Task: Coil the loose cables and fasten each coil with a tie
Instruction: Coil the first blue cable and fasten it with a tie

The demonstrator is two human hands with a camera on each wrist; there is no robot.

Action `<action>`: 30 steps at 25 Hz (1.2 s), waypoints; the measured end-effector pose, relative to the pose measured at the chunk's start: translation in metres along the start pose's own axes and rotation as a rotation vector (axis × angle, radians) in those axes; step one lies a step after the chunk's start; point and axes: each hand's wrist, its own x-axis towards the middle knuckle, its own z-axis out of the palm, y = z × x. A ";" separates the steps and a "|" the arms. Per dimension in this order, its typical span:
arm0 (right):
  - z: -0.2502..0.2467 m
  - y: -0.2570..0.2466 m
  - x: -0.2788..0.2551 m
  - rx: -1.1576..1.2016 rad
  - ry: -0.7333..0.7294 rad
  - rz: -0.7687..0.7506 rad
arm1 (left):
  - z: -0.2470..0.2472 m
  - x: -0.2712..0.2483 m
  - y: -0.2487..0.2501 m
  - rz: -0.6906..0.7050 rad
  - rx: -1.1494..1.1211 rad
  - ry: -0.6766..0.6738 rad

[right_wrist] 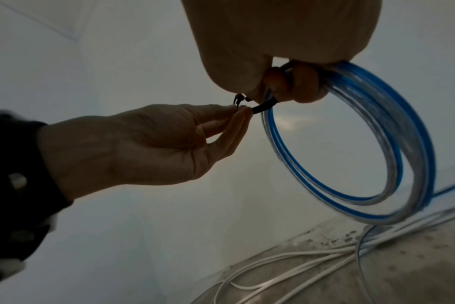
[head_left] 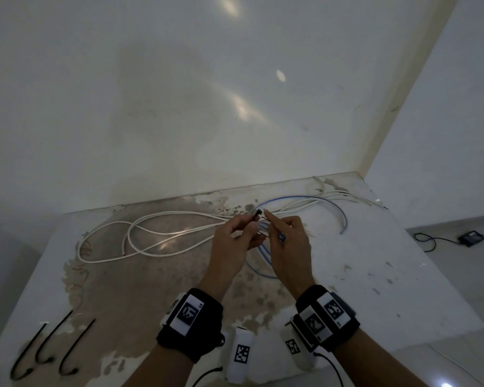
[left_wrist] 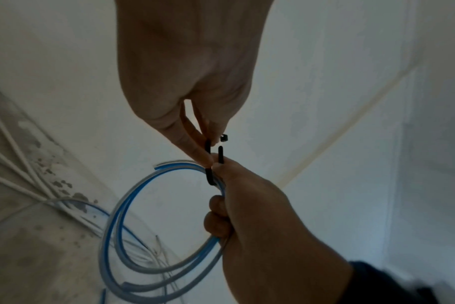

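Note:
A blue cable coil (head_left: pixel 264 254) (left_wrist: pixel 112 232) (right_wrist: pixel 413 144) of several loops hangs in the air above the table. My right hand (head_left: pixel 273 229) (left_wrist: pixel 218 165) (right_wrist: pixel 286 88) grips the coil's top with curled fingers and pinches the tail of a black tie (head_left: pixel 258 212) (left_wrist: pixel 208 147) (right_wrist: pixel 262 108) looped around the coil. My left hand (head_left: pixel 253 220) (left_wrist: pixel 208 142) (right_wrist: pixel 240 109) pinches the tie near its square head between thumb and forefinger. The tail tip and the head stand a little apart. A loose white cable (head_left: pixel 151 233) lies on the table to the left.
The stained white table (head_left: pixel 375 275) meets a wall at the back. More blue cable (head_left: pixel 333 205) trails toward the back right among white strands. Several spare black ties (head_left: pixel 48 347) lie at the front left. Two white tagged blocks (head_left: pixel 241 353) sit at the front edge.

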 end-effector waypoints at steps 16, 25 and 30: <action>-0.002 -0.001 0.001 -0.020 0.046 -0.082 | -0.002 0.000 0.004 0.184 0.278 -0.005; -0.005 0.005 -0.006 0.095 0.068 -0.113 | -0.013 0.005 0.012 0.181 0.474 -0.195; -0.004 0.004 -0.006 0.053 0.036 -0.116 | -0.009 0.001 0.009 0.089 0.172 -0.079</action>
